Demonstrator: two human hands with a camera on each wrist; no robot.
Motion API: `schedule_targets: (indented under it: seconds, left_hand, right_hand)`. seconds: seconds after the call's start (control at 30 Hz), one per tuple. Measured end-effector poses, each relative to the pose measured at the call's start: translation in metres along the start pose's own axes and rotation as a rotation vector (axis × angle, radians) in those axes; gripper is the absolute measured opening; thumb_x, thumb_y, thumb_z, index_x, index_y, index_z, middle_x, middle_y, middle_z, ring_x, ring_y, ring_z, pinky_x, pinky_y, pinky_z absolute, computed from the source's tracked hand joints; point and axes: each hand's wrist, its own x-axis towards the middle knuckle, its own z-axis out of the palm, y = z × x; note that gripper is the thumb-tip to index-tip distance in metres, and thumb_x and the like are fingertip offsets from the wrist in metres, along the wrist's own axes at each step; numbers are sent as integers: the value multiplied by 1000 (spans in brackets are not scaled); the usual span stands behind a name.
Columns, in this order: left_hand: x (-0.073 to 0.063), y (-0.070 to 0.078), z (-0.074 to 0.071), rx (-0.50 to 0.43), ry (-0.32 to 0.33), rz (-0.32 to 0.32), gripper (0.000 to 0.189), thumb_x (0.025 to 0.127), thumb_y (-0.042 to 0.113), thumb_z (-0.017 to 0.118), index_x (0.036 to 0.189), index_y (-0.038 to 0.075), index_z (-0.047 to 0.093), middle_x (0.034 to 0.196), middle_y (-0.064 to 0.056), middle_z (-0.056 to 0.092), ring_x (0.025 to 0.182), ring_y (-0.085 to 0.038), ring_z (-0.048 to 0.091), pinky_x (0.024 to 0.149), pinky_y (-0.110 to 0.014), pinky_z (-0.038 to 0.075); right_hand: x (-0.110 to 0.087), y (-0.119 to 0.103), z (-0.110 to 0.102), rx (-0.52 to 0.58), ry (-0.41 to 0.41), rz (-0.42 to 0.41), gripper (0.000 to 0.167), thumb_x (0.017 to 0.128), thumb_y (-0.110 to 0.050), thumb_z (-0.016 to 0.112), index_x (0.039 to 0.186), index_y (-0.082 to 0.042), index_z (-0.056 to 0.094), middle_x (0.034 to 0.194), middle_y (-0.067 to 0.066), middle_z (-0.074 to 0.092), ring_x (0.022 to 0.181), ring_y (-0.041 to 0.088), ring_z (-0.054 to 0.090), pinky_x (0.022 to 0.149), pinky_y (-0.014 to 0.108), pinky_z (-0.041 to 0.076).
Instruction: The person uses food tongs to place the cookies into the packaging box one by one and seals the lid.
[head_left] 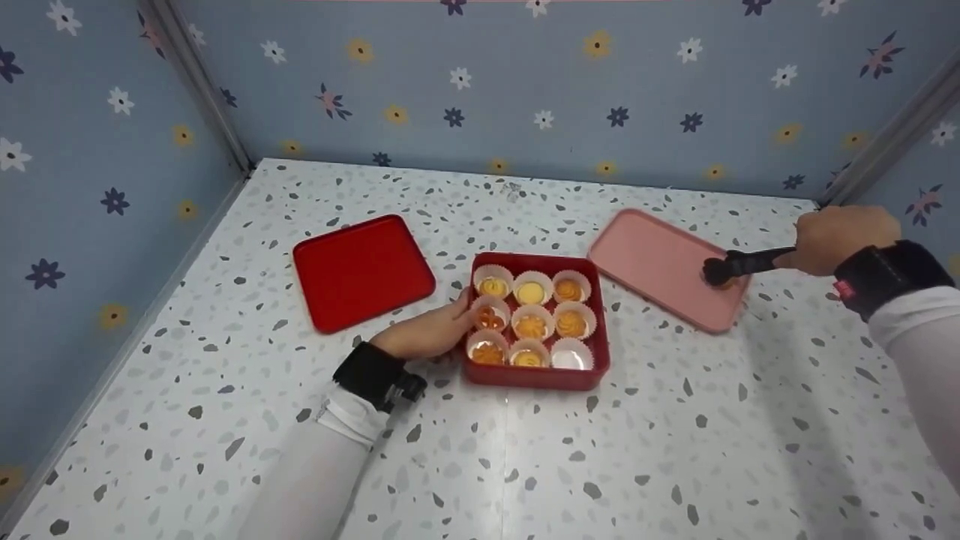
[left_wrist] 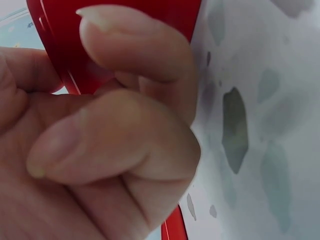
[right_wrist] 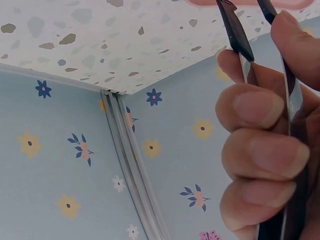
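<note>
Near the middle of the table a red box (head_left: 536, 379) holds several white paper cups with yellow and orange swirled pieces; the front right paper cup (head_left: 572, 355) shows only its white bottom. My left hand (head_left: 431, 330) grips the box's left side, thumb at the rim; its nearer fingers (left_wrist: 115, 135) curl in the left wrist view. In my right hand (head_left: 846, 238) is a pair of black-ended tongs (head_left: 754, 261), with metal arms showing in the right wrist view. The tongs' tips are down at the right end of a pink tray (head_left: 652, 259), largely hiding what lies under them.
A flat red tray or lid (head_left: 364, 274) lies left of the box, behind my left forearm. Flower-patterned walls (head_left: 525, 97) enclose the speckled white table (head_left: 637, 465) at the back and both sides, with metal posts (right_wrist: 130, 160) at the corners.
</note>
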Motion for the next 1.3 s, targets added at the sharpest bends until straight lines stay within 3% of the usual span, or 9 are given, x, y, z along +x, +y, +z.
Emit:
schedule_targets:
  seconds: [0.17,0.33,0.5,0.73,0.9,1.1,1.3]
  left_hand:
    - [-1,1,1,18,2,-10,70,105,54,28,160,23,-4,81,-9,48,55,-24,48,56,-33,43]
    - [0,0,0,1,-3,-27,85,96,72,28,160,28,-6,70,-7,48,52,-25,46,52,-33,41]
    - [0,1,-1,-13,0,-49,92,90,80,28,159,30,-7,66,-6,46,50,-25,43,48,-33,37]
    - [0,0,0,-36,-5,-64,97,85,84,27,159,30,-7,66,-6,46,49,-25,42,47,-32,36]
    - [-1,1,0,-45,-5,-60,96,87,83,28,159,30,-6,66,-6,45,48,-25,42,46,-32,36]
    - [-2,1,0,-11,-1,-48,92,91,79,26,160,27,-5,64,-5,44,48,-24,41,47,-31,35]
    - [-1,1,0,-13,2,-27,94,88,81,25,159,28,-7,64,-4,43,49,-24,41,49,-32,36]
  right_hand:
    - [-8,0,-9,-1,-23,4,47,91,-48,66,73,-5,60,60,4,47,57,24,48,53,41,41]
    - [-17,-5,-28,-21,-52,-11,46,92,-48,64,69,-8,60,59,0,43,56,21,45,53,38,37]
    - [-32,-17,-56,-27,-48,-62,45,94,-48,62,70,-10,63,59,-1,43,55,19,44,53,36,35]
    - [-62,-47,-91,-122,-9,-145,39,96,-46,61,73,-14,66,61,0,40,52,17,40,45,31,32]
    - [-87,-80,-108,-163,66,-234,31,94,-45,65,81,-18,70,59,-1,41,51,17,39,43,30,30]
    - [-111,-120,-106,-137,195,-409,28,88,-44,71,73,-23,63,54,-5,32,48,14,29,41,28,24]
    - [-116,-145,-89,-123,261,-577,31,85,-44,76,72,-20,61,53,-6,34,44,13,29,38,27,24]
